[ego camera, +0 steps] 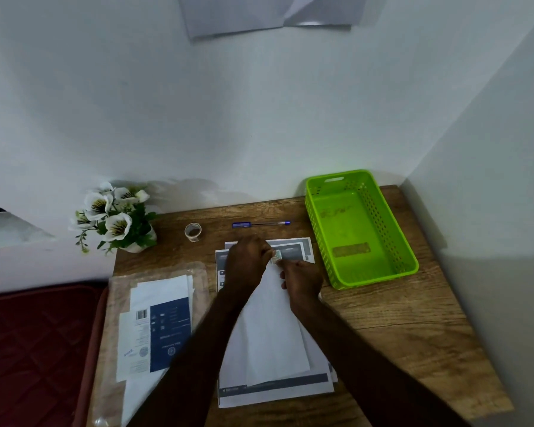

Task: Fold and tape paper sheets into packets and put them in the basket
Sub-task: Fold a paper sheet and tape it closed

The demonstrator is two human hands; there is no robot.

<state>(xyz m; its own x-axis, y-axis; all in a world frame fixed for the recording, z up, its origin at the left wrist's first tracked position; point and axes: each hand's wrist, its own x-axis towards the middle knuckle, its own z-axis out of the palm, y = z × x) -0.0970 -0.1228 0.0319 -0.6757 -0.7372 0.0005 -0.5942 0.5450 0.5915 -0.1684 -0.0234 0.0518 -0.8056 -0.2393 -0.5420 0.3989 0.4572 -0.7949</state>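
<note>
Here both hands, left hand [248, 262] and right hand [302, 280], pinch tape [277, 254] atop the folded paper [270, 328].

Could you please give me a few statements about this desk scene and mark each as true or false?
1. The basket holds several packets. False: no packets lie in it.
2. The pen lies between the tape roll and the basket. True.
3. Both hands work at the far end of the folded sheet. True: the left hand and right hand pinch a bit of tape there.
4. The flowers stand right of the basket. False: they stand at the desk's far left corner.
5. The tape roll is in the left hand. False: it sits on the desk.
</note>
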